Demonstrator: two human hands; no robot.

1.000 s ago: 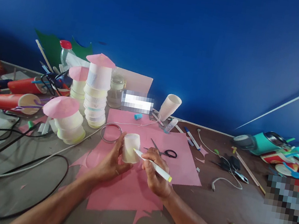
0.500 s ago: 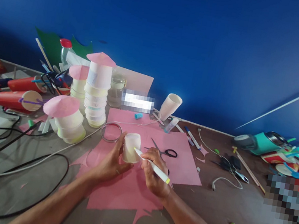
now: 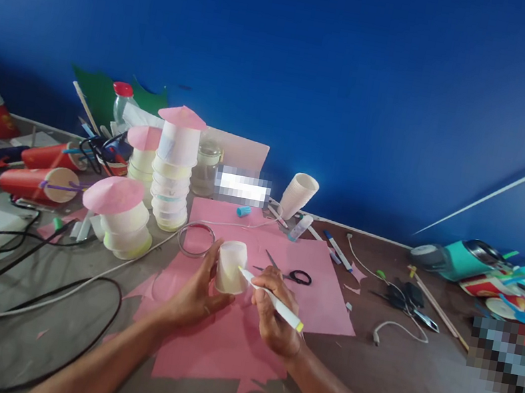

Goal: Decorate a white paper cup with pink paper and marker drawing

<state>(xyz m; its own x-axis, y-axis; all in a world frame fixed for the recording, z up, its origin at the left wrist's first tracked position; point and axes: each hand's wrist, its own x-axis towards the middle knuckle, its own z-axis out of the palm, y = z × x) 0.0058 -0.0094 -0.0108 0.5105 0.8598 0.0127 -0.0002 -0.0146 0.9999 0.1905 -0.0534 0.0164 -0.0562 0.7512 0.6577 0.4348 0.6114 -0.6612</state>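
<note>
**A:** Head view first, and it's the only one. Left hand (image 3: 195, 290) is wrapped around a small white cup (image 3: 231, 267), fingers closed on its side, the cup lifted just above the pink paper (image 3: 236, 348). Right hand (image 3: 275, 314) is pinched shut on a white marker (image 3: 270, 296), its tip touching the cup's wall on the side facing the scissors (image 3: 290, 273)

**B:** What could go wrong, would you say?

**A:** My guess is that the cup is thin and light. If the left hand squeezes harder while the tip presses in, the wall may dent and the line would wobble. If the grip loosens instead, the cup could turn under the tip and smear the mark

**B:** And around the cup?

**A:** Just beyond it, toward the wall, lies a clear ring (image 3: 195, 239), and past that a tall stack of cups (image 3: 174, 171) with a pink cone on top. Left of the cup stands a shorter capped stack (image 3: 123, 216). An elbow or sleeve swinging that way could topple either, I think

**B:** Anything nearer?

**A:** Black cables (image 3: 66, 297) loop on the table (image 3: 414, 372) left of the cup, near the left forearm. A snag there could jerk the arm mid-stroke. The scissors lie open just right of the cup, near the right hand's knuckles, so a careless drop of the wrist might meet the blades
</note>
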